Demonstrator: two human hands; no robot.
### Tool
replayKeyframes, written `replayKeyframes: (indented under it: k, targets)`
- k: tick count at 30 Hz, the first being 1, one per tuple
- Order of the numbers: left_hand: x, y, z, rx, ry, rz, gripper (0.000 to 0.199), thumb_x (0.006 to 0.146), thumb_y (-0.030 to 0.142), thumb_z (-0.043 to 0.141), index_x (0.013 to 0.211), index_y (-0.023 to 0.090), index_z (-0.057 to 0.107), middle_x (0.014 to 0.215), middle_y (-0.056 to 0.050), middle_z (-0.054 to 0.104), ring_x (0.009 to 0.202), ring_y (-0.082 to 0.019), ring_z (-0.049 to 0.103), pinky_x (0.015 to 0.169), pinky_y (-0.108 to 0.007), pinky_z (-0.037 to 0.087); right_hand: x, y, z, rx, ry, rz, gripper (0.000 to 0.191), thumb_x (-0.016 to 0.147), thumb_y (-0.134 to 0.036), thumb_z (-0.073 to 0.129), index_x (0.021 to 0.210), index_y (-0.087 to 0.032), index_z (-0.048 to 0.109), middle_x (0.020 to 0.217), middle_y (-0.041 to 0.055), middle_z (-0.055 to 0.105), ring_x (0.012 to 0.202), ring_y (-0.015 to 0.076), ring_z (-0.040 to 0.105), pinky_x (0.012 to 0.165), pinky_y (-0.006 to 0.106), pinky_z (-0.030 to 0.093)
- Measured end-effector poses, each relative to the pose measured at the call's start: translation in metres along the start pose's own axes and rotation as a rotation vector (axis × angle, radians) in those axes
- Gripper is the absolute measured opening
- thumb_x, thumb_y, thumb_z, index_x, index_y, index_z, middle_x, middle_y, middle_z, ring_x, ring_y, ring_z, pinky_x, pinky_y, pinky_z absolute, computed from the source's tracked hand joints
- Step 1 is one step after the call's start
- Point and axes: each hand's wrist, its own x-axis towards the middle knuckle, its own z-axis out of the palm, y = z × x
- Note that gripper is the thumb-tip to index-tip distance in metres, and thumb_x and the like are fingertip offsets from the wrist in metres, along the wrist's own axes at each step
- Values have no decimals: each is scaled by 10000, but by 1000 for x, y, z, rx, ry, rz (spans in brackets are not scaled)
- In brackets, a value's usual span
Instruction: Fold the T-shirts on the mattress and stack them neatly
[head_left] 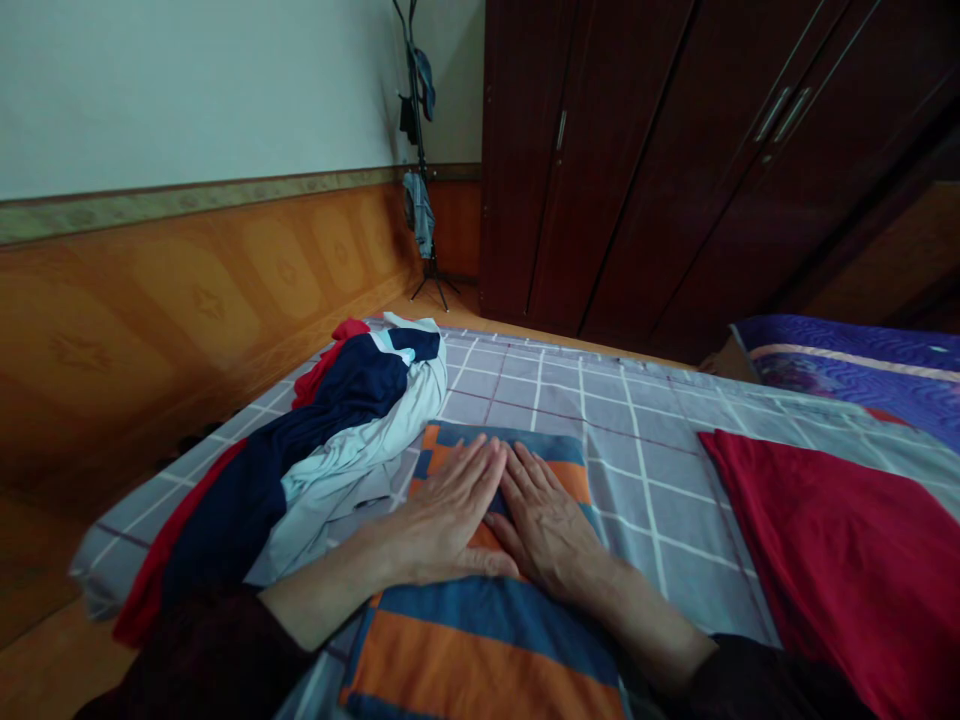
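Note:
My left hand (442, 515) and my right hand (544, 525) lie flat side by side, fingertips close together, pressing on a folded orange and blue block-patterned cloth (480, 640). The cloth rests on a grey bed sheet with a white grid (645, 480). Neither hand grips anything. Just left of my left hand lies a loose heap of navy, pale blue and red clothes (330, 450). My dark sleeves cover both forearms' lower ends at the picture's bottom edge.
A red cloth (840, 540) lies spread on the bed's right side, and a purple patterned quilt (847, 370) lies beyond it. A dark wooden wardrobe (637, 150) stands past the bed. A black stand with hanging clothes (418, 170) stands by the wood-panelled wall (187, 300).

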Motion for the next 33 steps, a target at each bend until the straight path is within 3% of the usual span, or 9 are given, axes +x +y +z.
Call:
replayKeyframes:
  k: [5,10,13,16,22,25,28,31,33]
  targets:
    - [-11,0,14,34,-58,-80,1052,785,795,280,1480,51,16,1527,-182,-100,1400,-313,-134,1143,-497,69,-2,2,-3,0,-34,99,590,908,-406,468,1373,-47,418,1448,204,343,1336,334,324,1076,494,321]
    - [-43,0,8,98,36,-187,801,914,598,333,1484,95,80,1542,-179,68,1427,-261,20,1145,-473,97,-1,10,-8,-25,-55,166,573,940,-396,400,1375,-22,408,1432,211,375,1337,329,324,1090,470,290]
    - [-61,22,5,95,77,-108,714,937,538,353,1490,170,90,1551,-122,84,1428,-244,22,1151,-469,81,-2,8,-7,-29,-47,165,597,941,-430,388,1383,-29,397,1437,210,369,1339,329,318,1093,465,274]
    - [-76,31,11,70,24,-38,716,930,547,371,1492,196,99,1551,-99,90,1427,-242,48,1152,-441,120,-3,8,-6,-27,-34,157,635,937,-472,378,1388,-25,386,1437,219,366,1340,332,313,1094,465,264]
    - [-91,25,22,180,109,-273,642,945,515,355,1464,155,243,1527,-123,201,1418,-265,136,1149,-485,95,-4,8,-9,-6,-46,159,634,937,-485,357,1386,-39,394,1436,202,378,1331,329,329,1090,456,263]
    - [-82,57,23,148,84,-159,706,930,569,344,1477,149,192,1539,-112,149,1424,-259,88,1156,-465,97,-3,8,-10,-12,-35,160,627,936,-476,366,1382,-36,398,1430,206,385,1329,330,333,1080,455,273]
    - [-72,103,27,61,52,59,800,898,633,329,1485,124,137,1538,-146,121,1422,-283,71,1147,-468,155,-4,8,-9,-2,-25,162,617,936,-474,367,1378,-44,406,1427,204,391,1325,325,339,1071,461,278]
    - [-71,136,30,26,-6,315,574,978,423,332,1474,167,198,1528,-115,219,1418,-238,145,1147,-411,208,-5,9,-9,20,-25,159,609,934,-468,373,1376,-50,408,1426,201,394,1320,316,346,1073,455,272]
    - [-73,143,30,27,5,369,507,986,325,353,1459,183,234,1514,-99,276,1406,-230,204,1139,-401,240,-5,9,-10,25,-23,156,604,934,-463,377,1371,-48,416,1425,201,397,1320,314,345,1079,448,261]
